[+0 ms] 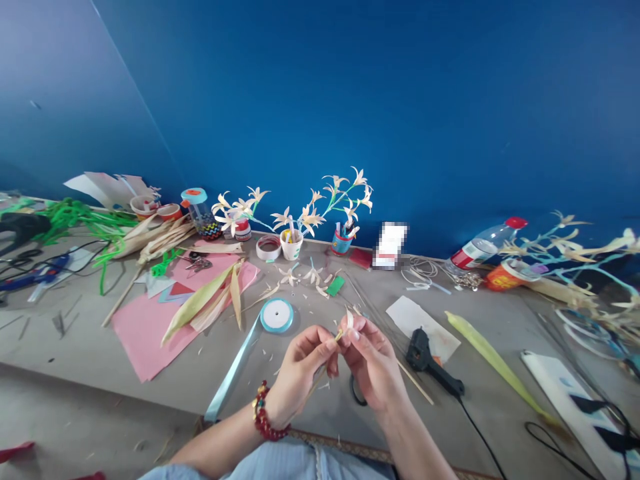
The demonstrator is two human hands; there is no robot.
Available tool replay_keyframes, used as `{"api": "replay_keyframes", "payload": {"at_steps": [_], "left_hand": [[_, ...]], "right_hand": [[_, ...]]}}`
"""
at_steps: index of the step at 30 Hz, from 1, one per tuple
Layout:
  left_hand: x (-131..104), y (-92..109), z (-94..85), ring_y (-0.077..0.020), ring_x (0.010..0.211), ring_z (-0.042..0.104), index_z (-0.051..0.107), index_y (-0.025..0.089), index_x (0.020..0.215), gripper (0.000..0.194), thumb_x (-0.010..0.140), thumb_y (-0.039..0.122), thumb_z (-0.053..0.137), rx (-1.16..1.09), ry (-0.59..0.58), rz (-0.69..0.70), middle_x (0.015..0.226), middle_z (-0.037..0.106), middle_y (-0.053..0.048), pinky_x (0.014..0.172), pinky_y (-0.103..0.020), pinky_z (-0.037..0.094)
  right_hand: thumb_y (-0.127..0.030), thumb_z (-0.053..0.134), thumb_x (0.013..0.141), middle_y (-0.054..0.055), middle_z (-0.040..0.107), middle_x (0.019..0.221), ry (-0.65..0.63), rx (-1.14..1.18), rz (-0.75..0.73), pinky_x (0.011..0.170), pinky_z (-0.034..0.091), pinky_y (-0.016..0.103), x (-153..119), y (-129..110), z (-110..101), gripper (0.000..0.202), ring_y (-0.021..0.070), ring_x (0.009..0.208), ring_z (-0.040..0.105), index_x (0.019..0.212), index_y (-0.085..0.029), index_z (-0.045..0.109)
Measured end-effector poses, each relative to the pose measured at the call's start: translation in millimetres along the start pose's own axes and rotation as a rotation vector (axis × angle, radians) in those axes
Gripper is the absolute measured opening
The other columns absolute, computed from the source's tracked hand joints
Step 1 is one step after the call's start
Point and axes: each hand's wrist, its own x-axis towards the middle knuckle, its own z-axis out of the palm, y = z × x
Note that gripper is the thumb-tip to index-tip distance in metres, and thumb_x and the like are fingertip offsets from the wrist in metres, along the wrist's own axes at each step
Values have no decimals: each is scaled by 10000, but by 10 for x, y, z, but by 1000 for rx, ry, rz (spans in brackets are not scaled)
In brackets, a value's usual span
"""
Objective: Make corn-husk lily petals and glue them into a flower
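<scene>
Near the table's front edge, my left hand (pixel 311 355) pinches a thin stick (pixel 317 381) that slants down below its fingers. My right hand (pixel 371 357) is close beside it, with thumb and fingers closed on a small pale petal (pixel 349 319) at the stick's upper end. The fingertips of both hands nearly touch. Behind them lie loose pale flowers (pixel 289 275) and a green piece (pixel 335 286). Left of my hands is a roll of light blue ribbon (pixel 277 315), its loose end trailing toward the front edge.
A black glue gun (pixel 431 360) with a cord lies right of my hands, near a corn husk (pixel 493 347) and a white power strip (pixel 565 400). Pink paper (pixel 147 333) and husks lie left. Cups with husk flowers, a plastic bottle (pixel 485 247) and a tape roll (pixel 269 247) line the blue wall.
</scene>
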Motion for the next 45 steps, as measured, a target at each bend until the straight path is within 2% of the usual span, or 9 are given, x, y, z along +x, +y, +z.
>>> {"api": "replay_keyframes", "payload": {"at_steps": [7, 15, 26, 32, 35, 38, 41, 43, 45], "left_hand": [[4, -11, -49, -99, 538, 501, 584, 150, 709, 294, 852, 363, 728, -20, 1, 28, 574, 591, 10, 582, -226, 386], [-37, -41, -49, -99, 537, 497, 616, 146, 724, 283, 860, 369, 723, -5, -21, 46, 566, 588, 7, 590, -229, 382], [-69, -48, -25, -101, 539, 492, 604, 149, 710, 292, 851, 371, 730, 25, -12, 66, 573, 585, 11, 586, -232, 375], [-72, -59, -27, -105, 546, 488, 581, 157, 707, 287, 873, 357, 705, 40, -11, 79, 582, 581, 11, 593, -236, 376], [-62, -68, -57, -113, 569, 481, 595, 165, 730, 254, 887, 342, 689, 85, 25, 125, 599, 580, 11, 610, -241, 379], [-33, -33, -78, -140, 676, 518, 646, 170, 747, 211, 894, 318, 679, 217, 74, 265, 689, 594, -10, 693, -256, 407], [3, 42, -76, -199, 918, 565, 698, 172, 759, 174, 885, 291, 687, 358, 53, 402, 932, 633, -66, 865, -299, 422], [20, 82, -74, -222, 1003, 565, 706, 176, 777, 162, 899, 275, 667, 383, 6, 415, 1021, 637, -83, 925, -325, 412], [31, 93, -75, -213, 984, 573, 704, 181, 793, 156, 913, 263, 649, 355, -36, 386, 1006, 642, -76, 919, -324, 415]], "right_hand": [[-272, 835, 763, -35, 544, 715, 7, 17, -58, 625, 483, 233, -11, 9, -18, 213, 116, 664, 524, 724, -215, 634], [-305, 847, 747, -31, 552, 732, 12, 18, -25, 534, 480, 233, -57, 53, 9, 219, 127, 639, 511, 738, -228, 642], [-291, 831, 768, -34, 558, 717, -18, 39, -35, 580, 482, 241, -87, 51, -13, 204, 123, 639, 529, 740, -223, 641], [-264, 853, 741, -37, 589, 663, 32, 62, -34, 585, 478, 224, -95, 42, -31, 200, 121, 639, 547, 722, -224, 657], [-239, 877, 705, -45, 593, 677, 63, 93, -41, 633, 489, 214, -90, 51, -29, 207, 102, 637, 552, 716, -225, 671], [-229, 916, 637, -47, 594, 752, 125, 113, -41, 695, 506, 222, -90, 70, -15, 248, 88, 651, 543, 685, -216, 673], [-238, 931, 610, -45, 573, 778, 173, 106, -52, 741, 512, 233, -97, 91, 8, 274, 94, 675, 541, 662, -212, 663], [-247, 925, 624, -45, 551, 772, 180, 94, -64, 739, 506, 223, -102, 104, 24, 270, 98, 690, 538, 663, -213, 660], [-244, 919, 635, -40, 542, 781, 181, 80, -88, 720, 493, 200, -105, 118, 42, 260, 104, 723, 539, 669, -213, 662]]}}
